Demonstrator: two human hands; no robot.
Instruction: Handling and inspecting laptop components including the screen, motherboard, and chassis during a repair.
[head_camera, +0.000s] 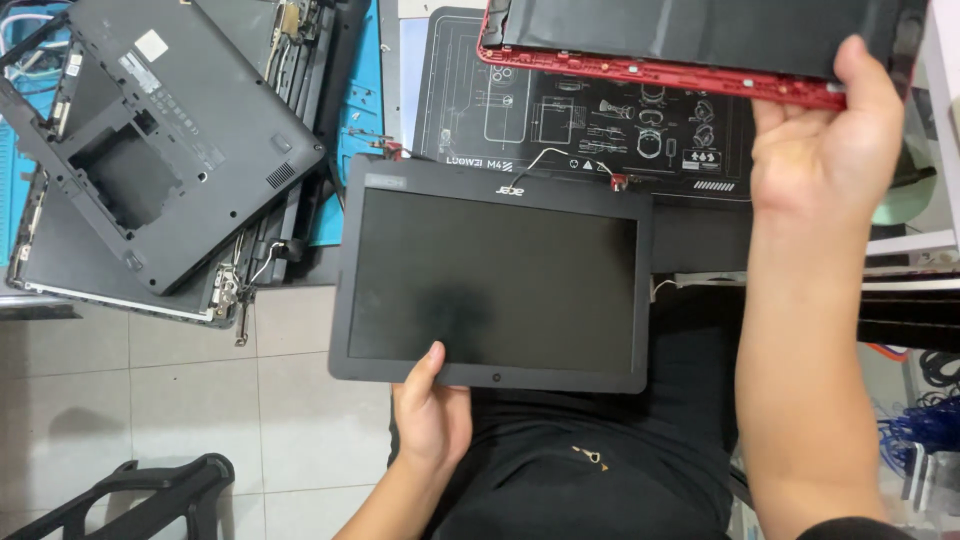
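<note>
The laptop screen panel (492, 285) lies flat over the person's lap, its far edge at the worktop (700, 235), dark glass up inside a black frame. It looks thin, light and stiff, but the glass is likely fragile, so the frame edge is the safe place to hold. The left hand (432, 415) pinches the near frame edge, thumb on top. The right hand (825, 150) pinches the rim of a red laptop lid (700, 45) above a black mat (590, 130). Stripped grey laptop shells (150, 150) are stacked at left.
</note>
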